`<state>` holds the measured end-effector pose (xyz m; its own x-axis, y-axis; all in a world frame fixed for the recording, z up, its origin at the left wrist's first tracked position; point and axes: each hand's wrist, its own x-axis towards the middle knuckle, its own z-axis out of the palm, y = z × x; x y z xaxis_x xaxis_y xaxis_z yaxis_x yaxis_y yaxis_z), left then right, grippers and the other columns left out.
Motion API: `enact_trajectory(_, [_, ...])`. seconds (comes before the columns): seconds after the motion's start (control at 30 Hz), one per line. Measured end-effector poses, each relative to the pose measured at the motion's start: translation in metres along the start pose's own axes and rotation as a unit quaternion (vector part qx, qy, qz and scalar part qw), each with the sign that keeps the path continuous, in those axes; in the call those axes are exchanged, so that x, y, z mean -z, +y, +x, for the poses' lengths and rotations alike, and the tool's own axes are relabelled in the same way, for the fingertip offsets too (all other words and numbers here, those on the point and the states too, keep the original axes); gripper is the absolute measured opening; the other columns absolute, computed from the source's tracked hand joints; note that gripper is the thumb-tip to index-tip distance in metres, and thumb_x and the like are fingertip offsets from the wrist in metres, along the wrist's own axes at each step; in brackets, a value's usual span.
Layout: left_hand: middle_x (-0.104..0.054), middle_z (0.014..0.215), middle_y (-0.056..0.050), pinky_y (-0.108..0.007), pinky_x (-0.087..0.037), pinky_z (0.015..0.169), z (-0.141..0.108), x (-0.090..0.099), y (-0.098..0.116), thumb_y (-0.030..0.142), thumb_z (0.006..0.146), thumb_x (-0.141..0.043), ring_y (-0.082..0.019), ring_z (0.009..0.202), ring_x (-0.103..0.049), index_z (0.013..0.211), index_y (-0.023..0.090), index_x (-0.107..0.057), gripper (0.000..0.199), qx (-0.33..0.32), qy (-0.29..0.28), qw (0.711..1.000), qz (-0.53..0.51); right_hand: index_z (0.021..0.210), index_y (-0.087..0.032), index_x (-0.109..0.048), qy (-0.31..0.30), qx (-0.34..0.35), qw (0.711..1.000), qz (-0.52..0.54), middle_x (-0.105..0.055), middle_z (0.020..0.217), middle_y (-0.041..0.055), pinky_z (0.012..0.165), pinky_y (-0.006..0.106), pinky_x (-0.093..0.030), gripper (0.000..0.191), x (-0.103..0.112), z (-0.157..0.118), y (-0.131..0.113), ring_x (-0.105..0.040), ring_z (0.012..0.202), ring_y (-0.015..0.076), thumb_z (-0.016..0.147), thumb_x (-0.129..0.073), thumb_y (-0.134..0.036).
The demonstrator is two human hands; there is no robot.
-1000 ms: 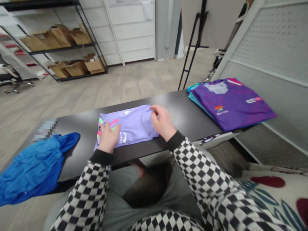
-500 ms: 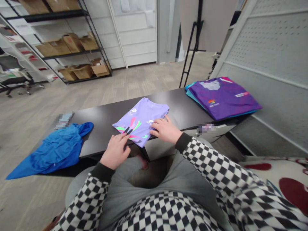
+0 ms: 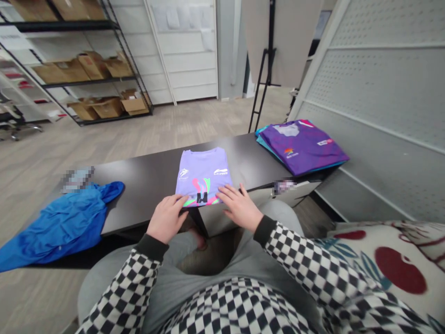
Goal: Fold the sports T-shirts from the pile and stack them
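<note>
A folded lavender shirt (image 3: 203, 164) with bright print lies on the dark table (image 3: 153, 172), its collar toward the far side. At the shirt's near left corner rests my left hand (image 3: 167, 218), fingers extended on the fabric and thumb apart. My right hand (image 3: 241, 206) touches the near right corner, its fingers spread. Neither hand grips the cloth. To the right is a stack of folded shirts, a purple one (image 3: 306, 146) on top of blue ones. A crumpled blue garment (image 3: 69, 222) hangs over the table's left end.
A pixelated item (image 3: 77, 179) lies beyond the blue garment. Behind the table are a shelf rack (image 3: 86, 80) with cardboard boxes and a black easel stand (image 3: 259, 93). A grey perforated panel (image 3: 378, 111) borders the right side, with a patterned cushion (image 3: 399, 269) near me.
The lavender shirt has turned from a slant to nearly square with the table's near edge. Both hands have shifted to its near corners. The camera view has swung slightly right.
</note>
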<state>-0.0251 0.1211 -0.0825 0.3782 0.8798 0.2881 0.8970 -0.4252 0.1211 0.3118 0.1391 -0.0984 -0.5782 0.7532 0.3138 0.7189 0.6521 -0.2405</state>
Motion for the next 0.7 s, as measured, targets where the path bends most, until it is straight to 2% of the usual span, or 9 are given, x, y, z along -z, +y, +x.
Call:
enact_trajectory(0.07, [-0.078, 0.142, -0.015, -0.057, -0.059, 0.111, -0.003, 0.003, -0.002, 0.032, 0.106, -0.065, -0.038, 0.127, -0.072, 0.148, 0.026, -0.077, 0.044, -0.008, -0.005, 1.000, 0.003, 0.164, -0.026, -0.063, 0.036, -0.006, 0.999, 0.001, -0.061, 0.173, 0.0170, 0.140, 0.078, -0.015, 0.058, -0.008, 0.001, 0.007, -0.049, 0.166, 0.0345, 0.107, -0.069, -0.016])
enact_trajectory(0.13, [-0.081, 0.140, -0.014, -0.057, -0.059, 0.107, -0.007, 0.006, -0.002, 0.034, 0.110, -0.060, -0.037, 0.123, -0.073, 0.143, 0.026, -0.081, 0.040, -0.023, -0.008, 1.000, 0.002, 0.158, -0.027, -0.068, 0.060, -0.001, 0.998, 0.004, -0.066, 0.168, 0.0157, 0.139, 0.081, -0.015, 0.050, -0.008, 0.002, 0.015, -0.053, 0.164, 0.0343, 0.110, -0.063, -0.015])
enact_trajectory(0.23, [-0.085, 0.134, -0.014, -0.057, -0.058, 0.105, -0.014, 0.010, -0.005, 0.037, 0.114, -0.052, -0.036, 0.117, -0.075, 0.138, 0.026, -0.084, 0.041, -0.024, 0.008, 1.000, 0.006, 0.152, -0.029, -0.074, 0.077, 0.015, 0.997, 0.002, -0.070, 0.164, 0.0133, 0.138, 0.083, -0.015, 0.045, 0.001, 0.001, 0.024, -0.053, 0.163, 0.0355, 0.112, -0.060, -0.014])
enact_trajectory(0.3, [-0.087, 0.127, -0.013, -0.056, -0.058, 0.103, -0.018, 0.012, -0.010, 0.038, 0.115, -0.050, -0.035, 0.113, -0.075, 0.136, 0.027, -0.085, 0.042, -0.020, 0.022, 1.000, 0.008, 0.148, -0.031, -0.077, 0.088, 0.016, 0.996, 0.008, -0.077, 0.154, 0.0114, 0.139, 0.081, -0.016, 0.042, 0.009, -0.002, 0.029, -0.059, 0.158, 0.0340, 0.112, -0.060, -0.015])
enact_trajectory(0.4, [-0.088, 0.113, -0.012, -0.054, -0.058, 0.101, -0.017, 0.017, -0.017, 0.042, 0.115, -0.053, -0.035, 0.106, -0.076, 0.128, 0.026, -0.087, 0.039, -0.028, 0.034, 0.999, 0.002, 0.138, -0.030, -0.080, 0.100, 0.014, 0.995, 0.021, -0.086, 0.133, 0.0076, 0.141, 0.076, -0.016, 0.035, 0.020, -0.006, 0.035, -0.067, 0.146, 0.0310, 0.114, -0.059, -0.016])
enact_trajectory(0.47, [-0.088, 0.105, -0.011, -0.052, -0.058, 0.100, -0.014, 0.024, -0.017, 0.044, 0.114, -0.057, -0.034, 0.102, -0.076, 0.116, 0.026, -0.088, 0.035, -0.044, 0.037, 0.998, -0.016, 0.133, -0.030, -0.081, 0.103, 0.015, 0.994, 0.028, -0.087, 0.127, 0.0066, 0.140, 0.074, -0.020, 0.031, 0.027, -0.011, 0.035, -0.068, 0.143, 0.0309, 0.115, -0.059, -0.018])
enact_trajectory(0.53, [-0.087, 0.102, -0.010, -0.050, -0.060, 0.099, -0.013, 0.038, -0.010, 0.044, 0.113, -0.060, -0.032, 0.100, -0.077, 0.106, 0.027, -0.086, 0.032, -0.067, 0.037, 0.996, -0.049, 0.130, -0.028, -0.080, 0.110, 0.019, 0.993, 0.042, -0.087, 0.125, 0.0077, 0.136, 0.070, -0.032, 0.026, 0.038, -0.017, 0.032, -0.069, 0.138, 0.0315, 0.115, -0.060, -0.020])
enact_trajectory(0.6, [-0.085, 0.106, -0.009, -0.045, -0.062, 0.097, -0.018, 0.059, 0.006, 0.041, 0.111, -0.063, -0.029, 0.100, -0.078, 0.104, 0.028, -0.085, 0.026, -0.092, 0.037, 0.990, -0.096, 0.127, -0.026, -0.079, 0.122, 0.026, 0.990, 0.063, -0.086, 0.123, 0.0098, 0.125, 0.062, -0.047, 0.022, 0.056, -0.028, 0.025, -0.070, 0.130, 0.0319, 0.116, -0.061, -0.023])
enact_trajectory(0.7, [-0.083, 0.113, -0.010, -0.039, -0.067, 0.090, -0.039, 0.099, 0.034, 0.035, 0.107, -0.068, -0.028, 0.103, -0.078, 0.106, 0.032, -0.084, 0.016, -0.127, 0.003, 0.977, -0.173, 0.126, -0.025, -0.078, 0.113, 0.052, 0.986, 0.112, -0.084, 0.118, 0.0107, 0.108, 0.051, -0.057, 0.019, 0.100, -0.053, 0.012, -0.071, 0.117, 0.0299, 0.117, -0.061, -0.026])
